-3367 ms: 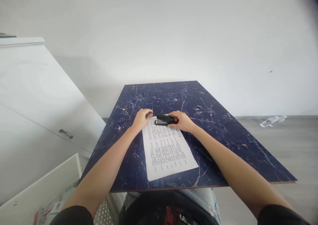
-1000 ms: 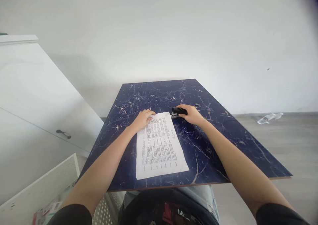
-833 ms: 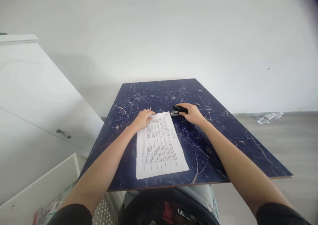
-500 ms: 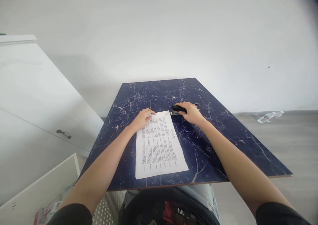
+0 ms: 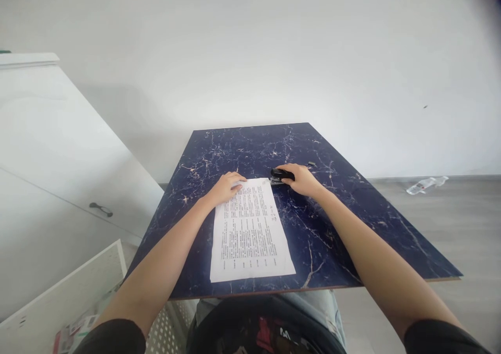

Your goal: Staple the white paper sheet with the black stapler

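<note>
Printed sheets of paper (image 5: 250, 234) lie on the dark blue marbled table, in the near left part of its top. My left hand (image 5: 227, 187) holds the paper at its far left corner, thumb on the face and fingers at the far edge. In my right hand (image 5: 300, 179) is a black stapler (image 5: 282, 174), gripped from the right side with its nose pointing left. The stapler's nose meets the far right corner of the paper; whether the corner is inside its jaws, I cannot tell.
The table (image 5: 250, 148) stands against a white wall. A small green object (image 5: 311, 163) lies beyond my right hand. To the left are a white cabinet (image 5: 62, 150) and an open white bin (image 5: 70, 286) with items inside. Clear plastic packaging (image 5: 426, 185) lies on the floor at right.
The stapler and my right hand have shifted slightly toward me, and the nose now meets the paper's corner. The paper has slid a little toward me and left under my left hand.
</note>
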A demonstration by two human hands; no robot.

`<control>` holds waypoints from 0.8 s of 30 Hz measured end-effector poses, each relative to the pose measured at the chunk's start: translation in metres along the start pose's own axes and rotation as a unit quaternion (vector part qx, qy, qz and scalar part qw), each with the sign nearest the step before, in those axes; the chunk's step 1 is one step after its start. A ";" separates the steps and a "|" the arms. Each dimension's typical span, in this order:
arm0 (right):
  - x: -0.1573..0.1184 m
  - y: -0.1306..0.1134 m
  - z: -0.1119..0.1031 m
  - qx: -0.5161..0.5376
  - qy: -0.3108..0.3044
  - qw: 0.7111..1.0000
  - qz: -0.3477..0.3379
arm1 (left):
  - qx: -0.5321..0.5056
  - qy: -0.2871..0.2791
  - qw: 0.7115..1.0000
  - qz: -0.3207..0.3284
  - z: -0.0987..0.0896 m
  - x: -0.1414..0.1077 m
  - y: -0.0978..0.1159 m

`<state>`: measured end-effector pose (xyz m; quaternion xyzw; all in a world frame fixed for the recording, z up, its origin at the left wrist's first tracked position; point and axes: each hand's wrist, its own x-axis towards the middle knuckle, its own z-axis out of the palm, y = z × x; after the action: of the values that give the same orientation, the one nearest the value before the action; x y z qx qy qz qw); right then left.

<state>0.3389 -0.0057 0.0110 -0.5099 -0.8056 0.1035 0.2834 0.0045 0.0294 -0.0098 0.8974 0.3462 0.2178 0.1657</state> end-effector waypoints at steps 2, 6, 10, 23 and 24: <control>0.000 0.000 -0.001 0.002 -0.001 1.000 0.001 | 0.002 -0.001 1.000 -0.002 0.000 0.000 0.001; -0.001 -0.002 -0.003 0.005 -0.004 1.000 0.003 | 0.000 -0.002 1.000 -0.007 -0.001 -0.001 0.001; -0.001 -0.006 -0.004 0.012 -0.006 1.000 0.005 | -0.001 -0.004 1.000 -0.007 0.000 -0.001 -0.001; -0.001 -0.018 0.002 0.028 -0.020 0.999 -0.016 | 0.004 0.003 1.000 0.002 0.001 -0.001 -0.003; -0.001 -0.019 0.002 0.029 -0.019 0.999 -0.018 | 0.004 0.004 1.000 0.001 0.001 -0.001 -0.003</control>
<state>0.3239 -0.0148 0.0179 -0.4846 -0.8168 0.1310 0.2842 0.0028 0.0311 -0.0121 0.8976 0.3465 0.2204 0.1601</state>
